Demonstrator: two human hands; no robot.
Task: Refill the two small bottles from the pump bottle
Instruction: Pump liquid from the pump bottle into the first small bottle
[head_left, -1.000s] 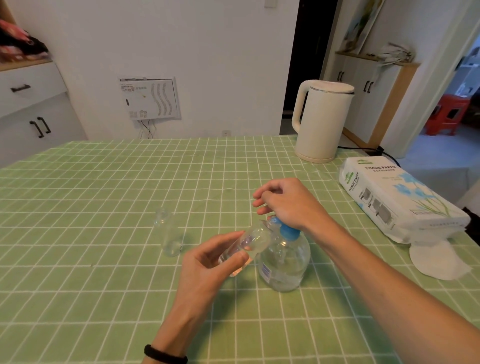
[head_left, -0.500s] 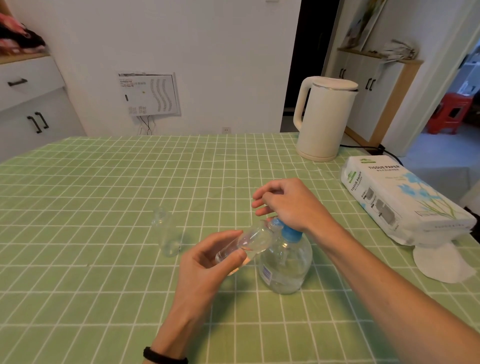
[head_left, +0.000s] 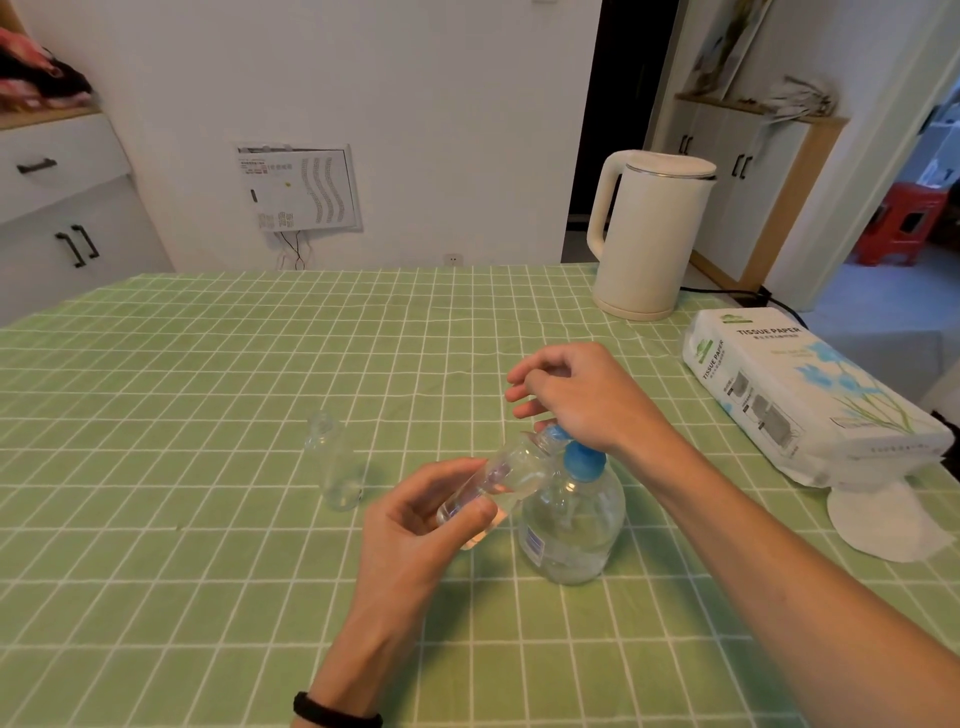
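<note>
Open counter (head_left: 208, 364) w/ green check cloth left of left hand (head_left: 415, 525). Left hand grips clear small bottle (head_left: 511, 475), long axis tilted, mouth up-right at blue pump nozzle. Right hand (head_left: 576, 397) on pump bottle (head_left: 576, 514) head, fingers loosely curled. 2nd small bottle (head_left: 335, 467) upright, left of left hand.

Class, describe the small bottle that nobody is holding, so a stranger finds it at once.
Start at the green checked tablecloth. Left of both hands and the blue-topped pump bottle, the small clear bottle stands upright, alone. Unlike its tilted twin, nothing touches it.
</note>
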